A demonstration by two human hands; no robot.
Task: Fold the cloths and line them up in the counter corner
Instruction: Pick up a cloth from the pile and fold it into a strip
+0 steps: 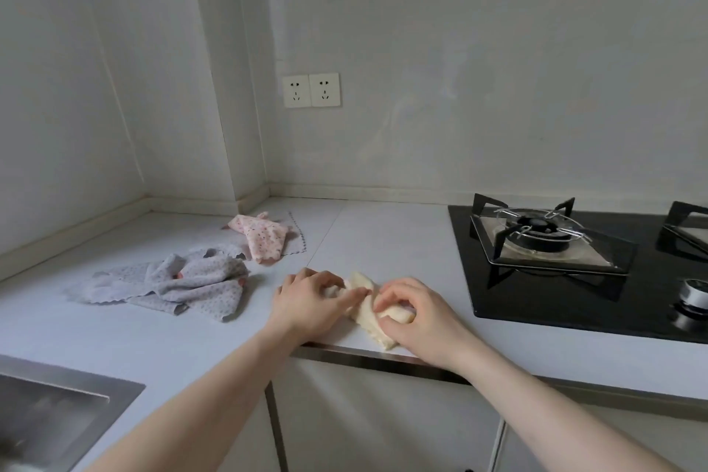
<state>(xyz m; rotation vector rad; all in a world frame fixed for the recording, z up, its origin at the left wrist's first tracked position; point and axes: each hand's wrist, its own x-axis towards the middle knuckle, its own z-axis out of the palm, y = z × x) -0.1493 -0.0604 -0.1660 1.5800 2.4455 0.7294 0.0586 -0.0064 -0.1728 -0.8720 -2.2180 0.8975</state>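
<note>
A cream cloth (pixel 367 312) lies bunched near the front edge of the white counter (pixel 394 238). My left hand (pixel 312 301) grips its left end, fingers curled into the fabric. My right hand (pixel 415 312) pinches its right part between thumb and fingers. Much of the cloth is hidden under both hands. To the left a grey dotted cloth (pixel 191 282) lies crumpled and spread out. Behind it a pink floral cloth (pixel 262 236) sits loosely on a pale cloth (pixel 297 241) with a scalloped edge, near the wall corner.
A black gas hob (pixel 574 261) with pan supports fills the counter's right side. A steel sink (pixel 57 418) is at the lower left. Two wall sockets (pixel 312 90) are above the corner. Cabinet doors hang below the counter edge.
</note>
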